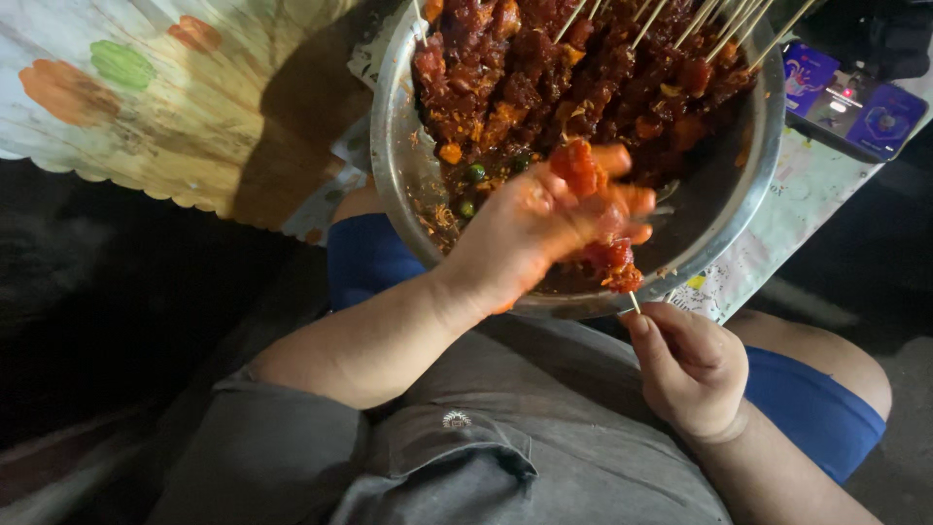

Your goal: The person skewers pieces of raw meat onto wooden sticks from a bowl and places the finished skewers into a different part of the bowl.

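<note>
Left hand (544, 228), sauce-coated, pinches red marinated meat pieces (607, 255) onto a thin wooden skewer (634, 301) just over the near rim of a steel bowl (408, 146), so drips fall inside. Right hand (690, 365), fingers closed on the skewer's bare lower end, steadies it below. Beyond the grip: finished skewers (680, 39) piled w/ sticks fanned outward; a phone (855, 102) at far right.

I am looking at one metal bowl (768, 156) at the top centre, one phone (855, 102) in the upper right, and roughly ten skewer sticks (724, 29) showing there. I am using two hands, left hand (544, 228) and right hand (690, 365), with one skewer (632, 299) between them.
</note>
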